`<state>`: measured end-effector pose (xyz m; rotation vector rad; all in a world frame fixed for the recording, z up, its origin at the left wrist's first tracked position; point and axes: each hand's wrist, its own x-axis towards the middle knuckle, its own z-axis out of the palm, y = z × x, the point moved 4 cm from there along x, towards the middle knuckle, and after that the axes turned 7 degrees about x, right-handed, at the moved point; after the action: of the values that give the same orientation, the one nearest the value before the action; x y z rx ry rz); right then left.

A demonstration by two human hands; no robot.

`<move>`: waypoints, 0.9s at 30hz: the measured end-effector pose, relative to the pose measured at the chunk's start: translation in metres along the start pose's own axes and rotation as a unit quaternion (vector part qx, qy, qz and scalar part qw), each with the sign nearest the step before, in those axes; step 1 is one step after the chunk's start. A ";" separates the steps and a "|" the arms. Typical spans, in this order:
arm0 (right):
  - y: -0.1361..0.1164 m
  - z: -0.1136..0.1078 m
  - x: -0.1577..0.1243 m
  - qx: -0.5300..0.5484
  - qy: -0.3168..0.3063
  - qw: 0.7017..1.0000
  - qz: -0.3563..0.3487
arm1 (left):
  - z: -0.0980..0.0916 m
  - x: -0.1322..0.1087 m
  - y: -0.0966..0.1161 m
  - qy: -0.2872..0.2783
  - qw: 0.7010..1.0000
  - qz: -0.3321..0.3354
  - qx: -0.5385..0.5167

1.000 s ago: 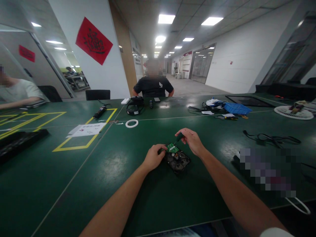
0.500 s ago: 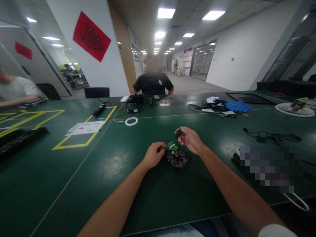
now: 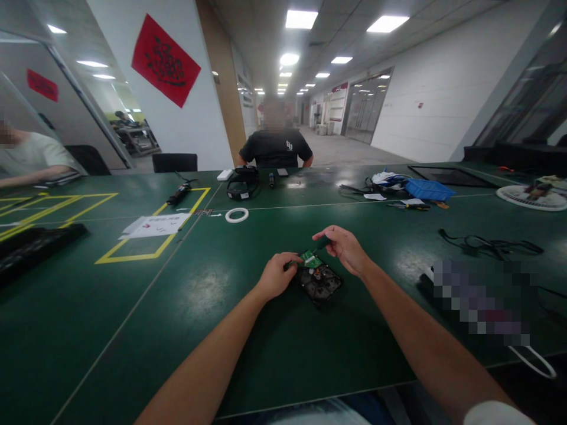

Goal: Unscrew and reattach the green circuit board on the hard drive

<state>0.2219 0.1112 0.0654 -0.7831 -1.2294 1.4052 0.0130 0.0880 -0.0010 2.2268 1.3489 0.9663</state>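
A black hard drive point(image 3: 323, 284) with a green circuit board point(image 3: 309, 258) lies on the table in front of me. My left hand point(image 3: 278, 275) is closed at the drive's upper left corner, thumb and fingers holding its edge. In my right hand point(image 3: 346, 249) is a screwdriver point(image 3: 322, 244) with a dark handle, gripped by the fingers and slanting down over the circuit board. Its tip is too small to tell whether it touches a screw.
A white tape roll point(image 3: 237, 215) and a paper sheet point(image 3: 157, 225) lie left of the drive. To the right are a black cable point(image 3: 491, 242), a blue tray point(image 3: 429, 189) and pliers point(image 3: 410, 206). One person point(image 3: 275, 147) sits opposite, another point(image 3: 35, 156) at far left.
The screwdriver has tipped over more toward the right hand, and that hand's index finger now stretches out further. My left hand keeps its place on the drive.
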 end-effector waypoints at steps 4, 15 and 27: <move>0.000 0.006 -0.004 0.023 -0.032 0.998 0.041 | -0.001 0.000 0.001 0.004 1.000 0.005 0.001; 0.001 0.011 -0.004 0.095 -0.008 0.994 0.051 | -0.001 -0.001 0.002 0.004 1.000 0.013 0.000; -0.002 -0.001 0.000 -0.059 0.002 0.997 -0.049 | -0.003 0.000 0.004 -0.005 1.000 -0.007 0.003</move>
<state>0.2232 0.1116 0.0671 -0.7942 -1.3401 1.2595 0.0135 0.0860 0.0033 2.2215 1.3617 0.9458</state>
